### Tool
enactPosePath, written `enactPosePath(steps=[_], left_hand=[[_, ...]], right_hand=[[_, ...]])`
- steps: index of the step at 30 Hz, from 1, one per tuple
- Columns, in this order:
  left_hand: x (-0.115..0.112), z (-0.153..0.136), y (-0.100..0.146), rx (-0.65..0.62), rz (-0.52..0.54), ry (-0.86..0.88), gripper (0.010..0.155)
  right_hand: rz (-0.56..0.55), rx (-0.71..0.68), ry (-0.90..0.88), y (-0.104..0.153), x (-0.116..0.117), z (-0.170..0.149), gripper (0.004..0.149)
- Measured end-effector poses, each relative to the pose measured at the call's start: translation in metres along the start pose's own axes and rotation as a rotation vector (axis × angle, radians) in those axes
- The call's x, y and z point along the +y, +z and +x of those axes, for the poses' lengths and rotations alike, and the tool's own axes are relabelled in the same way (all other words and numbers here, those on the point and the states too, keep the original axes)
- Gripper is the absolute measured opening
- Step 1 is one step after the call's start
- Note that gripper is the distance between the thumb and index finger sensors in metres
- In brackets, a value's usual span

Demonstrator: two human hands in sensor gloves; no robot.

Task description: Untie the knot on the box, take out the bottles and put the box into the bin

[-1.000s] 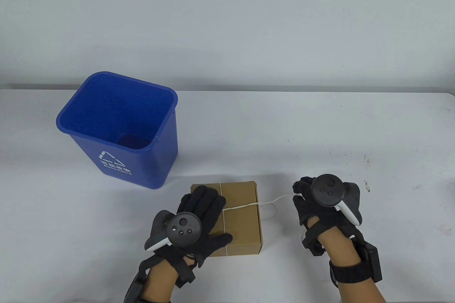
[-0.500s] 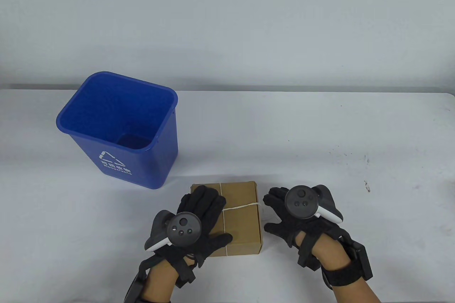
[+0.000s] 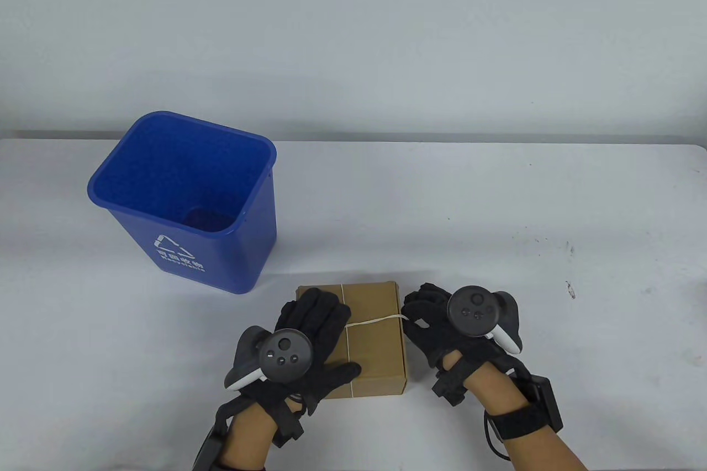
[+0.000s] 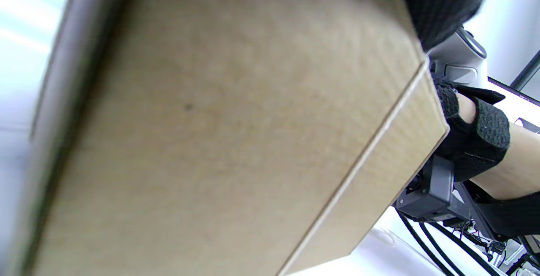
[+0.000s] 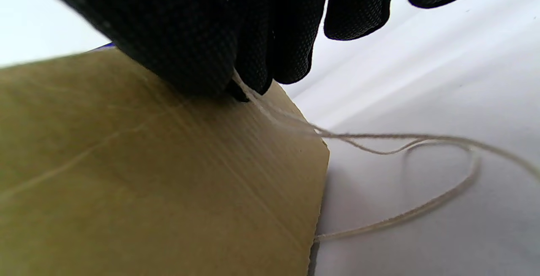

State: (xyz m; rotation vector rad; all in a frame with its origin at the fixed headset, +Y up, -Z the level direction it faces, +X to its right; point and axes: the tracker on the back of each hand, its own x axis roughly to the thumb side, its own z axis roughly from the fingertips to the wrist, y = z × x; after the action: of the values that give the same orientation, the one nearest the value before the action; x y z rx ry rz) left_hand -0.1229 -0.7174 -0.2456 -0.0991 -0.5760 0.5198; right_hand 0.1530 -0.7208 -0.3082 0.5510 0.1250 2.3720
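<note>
One white table (image 3: 497,206). One blue bin (image 3: 182,200), upright at back left, well apart from one cardboard box (image 3: 375,338) at front centre. Two gloved hands: left hand (image 3: 309,338) flat on the box lid, fingers straight; right hand (image 3: 436,322) at the box's right edge, pinching one pale string (image 3: 375,321). Only in right wrist view: fingertips (image 5: 253,73) closed on the string, loose end looped on the table.

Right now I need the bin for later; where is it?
Table view: the blue bin stands upright at the table's left, behind and left of the cardboard box.
</note>
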Motion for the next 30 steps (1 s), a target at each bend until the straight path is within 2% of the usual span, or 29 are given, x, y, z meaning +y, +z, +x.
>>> enactPosePath(steps=[9, 15, 30], left_hand=[[0.0, 0.0, 0.0, 0.0, 0.0, -0.003, 0.095], [0.0, 0.0, 0.0, 0.0, 0.002, -0.002, 0.095], [0.0, 0.0, 0.0, 0.001, 0.001, -0.001, 0.095]], right_hand=[[-0.01, 0.041, 0.026, 0.001, -0.011, -0.009, 0.037], [-0.007, 0.067, 0.142, 0.002, -0.016, -0.012, 0.037], [0.004, 0.154, 0.214, 0.001, -0.022, -0.031, 0.037]])
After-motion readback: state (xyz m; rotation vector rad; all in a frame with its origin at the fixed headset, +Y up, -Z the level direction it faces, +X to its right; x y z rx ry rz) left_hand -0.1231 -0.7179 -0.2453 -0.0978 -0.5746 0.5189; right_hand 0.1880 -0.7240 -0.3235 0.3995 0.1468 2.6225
